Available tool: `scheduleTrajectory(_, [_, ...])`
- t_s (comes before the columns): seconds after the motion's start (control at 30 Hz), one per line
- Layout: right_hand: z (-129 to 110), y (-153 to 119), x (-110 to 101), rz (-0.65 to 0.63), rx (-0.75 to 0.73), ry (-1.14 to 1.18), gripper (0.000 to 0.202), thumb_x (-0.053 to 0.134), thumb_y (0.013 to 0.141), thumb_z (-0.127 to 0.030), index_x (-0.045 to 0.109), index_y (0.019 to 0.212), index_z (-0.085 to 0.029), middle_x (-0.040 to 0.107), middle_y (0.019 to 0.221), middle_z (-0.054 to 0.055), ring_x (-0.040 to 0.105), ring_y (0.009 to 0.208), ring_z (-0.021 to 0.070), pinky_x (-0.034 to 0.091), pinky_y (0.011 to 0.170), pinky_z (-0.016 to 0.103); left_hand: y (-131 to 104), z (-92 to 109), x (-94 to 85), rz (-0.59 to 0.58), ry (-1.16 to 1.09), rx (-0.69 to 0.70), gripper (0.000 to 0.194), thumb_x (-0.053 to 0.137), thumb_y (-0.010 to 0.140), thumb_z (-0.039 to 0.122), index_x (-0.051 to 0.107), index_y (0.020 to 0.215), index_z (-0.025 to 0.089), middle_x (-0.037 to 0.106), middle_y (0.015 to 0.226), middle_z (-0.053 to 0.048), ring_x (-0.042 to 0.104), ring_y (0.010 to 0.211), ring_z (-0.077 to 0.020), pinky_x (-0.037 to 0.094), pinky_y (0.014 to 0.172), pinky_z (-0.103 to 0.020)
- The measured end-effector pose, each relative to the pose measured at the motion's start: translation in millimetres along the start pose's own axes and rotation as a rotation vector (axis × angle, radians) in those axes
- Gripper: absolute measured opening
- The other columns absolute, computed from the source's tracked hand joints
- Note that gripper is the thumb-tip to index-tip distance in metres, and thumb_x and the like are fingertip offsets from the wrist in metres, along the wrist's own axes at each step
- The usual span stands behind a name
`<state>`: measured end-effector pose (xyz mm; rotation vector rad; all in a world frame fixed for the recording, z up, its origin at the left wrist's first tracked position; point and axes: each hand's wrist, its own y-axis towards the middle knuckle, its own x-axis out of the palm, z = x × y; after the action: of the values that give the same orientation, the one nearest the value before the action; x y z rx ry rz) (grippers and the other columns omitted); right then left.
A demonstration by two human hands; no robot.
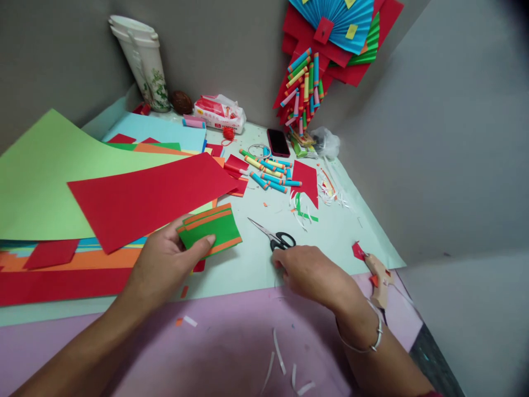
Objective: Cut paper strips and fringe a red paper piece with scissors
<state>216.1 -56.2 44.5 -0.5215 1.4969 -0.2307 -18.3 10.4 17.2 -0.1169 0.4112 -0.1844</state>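
In my left hand point(165, 259) I grip several green paper pieces point(210, 229) with orange strips along their edges; the thumb presses on top and the fingers are behind. A pair of scissors with black handles point(282, 240) lies on the pale paper, blades pointing up and to the left. The curled fingers of my right hand point(308, 270) are at the lower handle loop, which they partly hide. A large red paper sheet point(152, 198) lies just beyond my left hand.
Several small paper rolls point(273, 173) lie beyond the scissors, near a phone point(278, 143). A glue gun point(379, 278) rests at right. Coloured sheets point(41, 182) are stacked at left. A decorated paper fan piece point(326, 49) leans at the back wall. Paper scraps point(279, 353) litter the front.
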Motion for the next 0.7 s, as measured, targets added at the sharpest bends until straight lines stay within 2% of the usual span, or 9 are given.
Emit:
scheduleTrajectory(0.13, [-3.9,-6.3,4.3,-0.025,0.015,-0.024,0.017,0.053,0.077,-0.007,0.066,0.076,-0.018,0.070,0.069,0.006,0.061,0.060,0.0184,0.024,0.048,0.027,-1.5,1.4,0.3,0.009,-0.022,0.006,0.039,0.068,0.072,0.050,0.070,0.103,0.026,0.077,0.082,-0.001,0.072,0.078,-0.0284,0.054,0.056,-0.030])
scheduleTrajectory(0.27, [-7.6,-18.8,18.9,-0.015,-0.066,0.034,0.013,0.053,0.083,-0.014,0.065,0.081,-0.020,0.071,0.074,0.004,0.063,0.062,0.0188,0.027,0.050,0.027,-2.1,-0.1,1.1,0.016,-0.050,0.017,0.035,0.069,0.073,0.048,0.070,0.102,0.028,0.078,0.089,0.000,0.072,0.084,-0.0276,0.056,0.064,-0.030])
scheduleTrajectory(0.4, [-18.8,-27.4,36.1,0.017,-0.076,-0.036,0.017,0.048,0.087,-0.008,0.063,0.088,-0.017,0.071,0.078,0.008,0.063,0.061,0.0200,0.028,0.051,0.029,-2.3,-1.3,1.5,0.008,-0.069,0.035,0.030,0.070,0.075,0.044,0.069,0.101,0.029,0.078,0.096,0.002,0.072,0.090,-0.0263,0.055,0.076,-0.031])
scheduleTrajectory(0.57, [-25.7,-35.2,41.2,0.044,-0.128,-0.007,0.020,0.046,0.086,-0.005,0.062,0.082,-0.016,0.070,0.076,0.007,0.062,0.060,0.0199,0.030,0.052,0.030,-4.0,2.2,0.4,0.007,-0.061,0.009,0.028,0.069,0.073,0.041,0.070,0.098,0.028,0.078,0.094,0.002,0.072,0.087,-0.0275,0.057,0.069,-0.031])
scheduleTrajectory(0.7, [-21.9,-48.5,42.4,-0.071,-0.219,0.119,0.014,0.051,0.083,-0.011,0.062,0.082,-0.019,0.071,0.075,0.004,0.064,0.064,0.0186,0.033,0.055,0.029,-4.0,0.9,-0.7,0.012,-0.055,-0.009,0.037,0.071,0.070,0.043,0.069,0.103,0.025,0.078,0.092,-0.001,0.072,0.084,-0.0298,0.057,0.063,-0.032])
